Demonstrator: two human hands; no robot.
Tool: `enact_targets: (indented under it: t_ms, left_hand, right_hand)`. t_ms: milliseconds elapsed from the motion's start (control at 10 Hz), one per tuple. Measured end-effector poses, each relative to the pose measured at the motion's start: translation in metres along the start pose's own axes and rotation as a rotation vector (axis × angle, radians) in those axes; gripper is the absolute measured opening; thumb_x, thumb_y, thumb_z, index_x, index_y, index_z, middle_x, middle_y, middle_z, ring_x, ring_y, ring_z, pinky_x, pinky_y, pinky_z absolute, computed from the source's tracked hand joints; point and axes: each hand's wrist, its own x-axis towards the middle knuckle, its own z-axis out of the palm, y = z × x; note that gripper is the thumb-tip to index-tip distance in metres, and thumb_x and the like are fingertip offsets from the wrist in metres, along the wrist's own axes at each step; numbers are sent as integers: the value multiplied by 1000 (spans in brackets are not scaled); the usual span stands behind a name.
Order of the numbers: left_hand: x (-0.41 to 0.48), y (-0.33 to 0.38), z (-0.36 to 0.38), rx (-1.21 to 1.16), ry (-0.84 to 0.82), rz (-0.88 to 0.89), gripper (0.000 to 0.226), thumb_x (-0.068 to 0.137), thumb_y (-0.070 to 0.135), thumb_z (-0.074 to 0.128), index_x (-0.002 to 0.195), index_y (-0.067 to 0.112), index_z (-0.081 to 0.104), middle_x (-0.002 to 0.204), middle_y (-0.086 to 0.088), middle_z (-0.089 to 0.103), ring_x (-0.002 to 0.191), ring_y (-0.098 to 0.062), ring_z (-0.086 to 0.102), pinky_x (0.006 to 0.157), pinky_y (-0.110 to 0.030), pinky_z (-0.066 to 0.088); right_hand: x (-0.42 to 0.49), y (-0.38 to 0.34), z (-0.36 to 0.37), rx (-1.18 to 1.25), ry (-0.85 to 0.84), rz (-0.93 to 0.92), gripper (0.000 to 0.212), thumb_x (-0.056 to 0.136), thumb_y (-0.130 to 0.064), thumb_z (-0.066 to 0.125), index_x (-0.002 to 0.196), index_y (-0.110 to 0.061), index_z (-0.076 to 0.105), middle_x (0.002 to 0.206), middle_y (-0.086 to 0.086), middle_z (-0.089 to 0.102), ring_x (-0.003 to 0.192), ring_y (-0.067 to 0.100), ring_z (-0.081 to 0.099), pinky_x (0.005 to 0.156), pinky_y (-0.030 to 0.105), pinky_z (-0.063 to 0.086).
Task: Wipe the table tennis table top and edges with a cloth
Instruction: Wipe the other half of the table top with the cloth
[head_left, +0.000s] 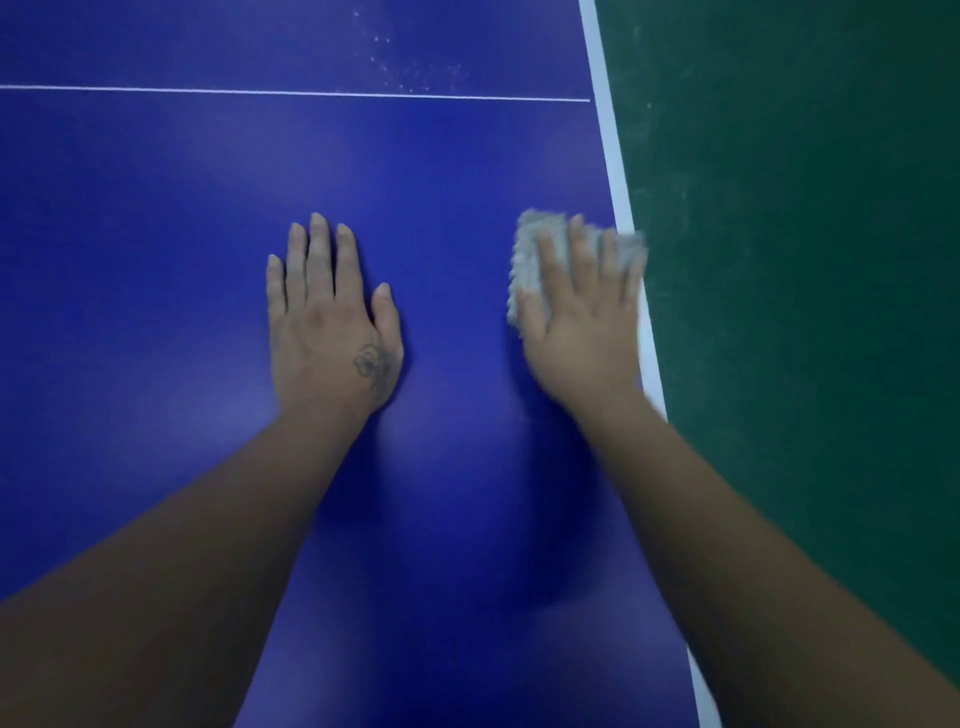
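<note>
The blue table tennis table top (182, 218) fills most of the head view. A grey fuzzy cloth (535, 249) lies on it beside the white right edge stripe (621, 192). My right hand (584, 317) presses flat on the cloth with straight, spread fingers, blurred by motion; most of the cloth is hidden under it. To its left, my left hand (330, 322) rests flat on the bare blue surface, fingers straight.
A thin white line (291, 92) crosses the table farther away. Pale specks of dust (410, 73) sit just beyond it near the right edge. A dark green floor (805, 260) lies past the table's right edge.
</note>
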Motion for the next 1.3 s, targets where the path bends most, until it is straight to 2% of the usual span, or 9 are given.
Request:
enact_targets:
  t_ms: [200, 300, 500, 600, 700, 800, 1000, 1100, 1300]
  left_hand:
    - [-1, -1, 2, 2, 17, 2, 69, 113, 44, 29, 170, 6, 24, 179, -15, 18, 168, -29, 11, 136, -51, 10]
    - [-1, -1, 3, 0, 26, -1, 69, 112, 44, 29, 170, 6, 24, 179, -14, 19, 168, -29, 11, 136, -51, 10]
    - [-2, -1, 3, 5, 24, -4, 69, 112, 45, 29, 170, 7, 24, 179, -14, 19, 168, -29, 11, 136, -50, 9]
    - [-1, -1, 2, 7, 20, -2, 70, 112, 45, 28, 170, 7, 23, 179, -14, 18, 168, -29, 11, 136, -50, 9]
    - [-2, -1, 1, 4, 13, 5, 69, 113, 45, 28, 170, 6, 23, 179, -14, 18, 168, -29, 11, 136, -50, 9]
    - [-3, 0, 2, 14, 30, 3, 69, 113, 45, 28, 170, 6, 25, 179, -15, 19, 167, -29, 12, 136, -50, 10]
    - [-2, 1, 1, 12, 10, 4, 70, 112, 46, 26, 170, 6, 25, 179, -15, 20, 167, -30, 13, 136, -50, 8]
    - [-3, 2, -2, 14, -6, 2, 70, 112, 46, 26, 170, 6, 24, 179, -15, 18, 167, -29, 11, 136, -50, 8]
    - [-5, 1, -1, 43, -21, 12, 71, 112, 46, 22, 170, 5, 21, 179, -16, 17, 167, -31, 11, 136, -51, 8]
  right_hand:
    - [-56, -16, 1, 27, -22, -268, 61, 109, -49, 38, 167, -28, 36, 176, 2, 25, 164, 30, 17, 132, 58, 13]
    - [22, 15, 8, -31, 47, -187, 61, 109, -50, 36, 164, -24, 42, 172, 9, 35, 158, 39, 32, 129, 62, 18]
    - [67, 29, -3, 68, -98, 107, 67, 109, -50, 24, 171, -26, 17, 179, 8, 8, 165, 37, 2, 133, 57, 0]
    - [-13, 1, -2, 12, 19, -2, 64, 109, -46, 30, 169, -23, 30, 176, 10, 23, 163, 38, 17, 131, 60, 9]
    - [-91, -7, -6, 34, -42, -206, 63, 110, -46, 37, 169, -28, 29, 178, 3, 18, 166, 29, 10, 132, 57, 11]
    - [-81, 30, -6, 10, -62, -260, 63, 109, -50, 36, 168, -28, 32, 178, 2, 20, 165, 29, 13, 132, 57, 13]
    - [-9, 52, -8, 41, -104, 72, 72, 106, -54, 21, 172, -26, 15, 180, 9, 6, 165, 36, 1, 132, 60, 1]
    - [-72, 33, -5, 49, -16, -98, 65, 109, -46, 30, 169, -22, 28, 178, 10, 16, 165, 35, 10, 130, 63, 8]
    - [-257, 44, -36, 75, -191, -222, 62, 112, -44, 36, 170, -25, 24, 179, 4, 10, 166, 30, 6, 131, 62, 15]
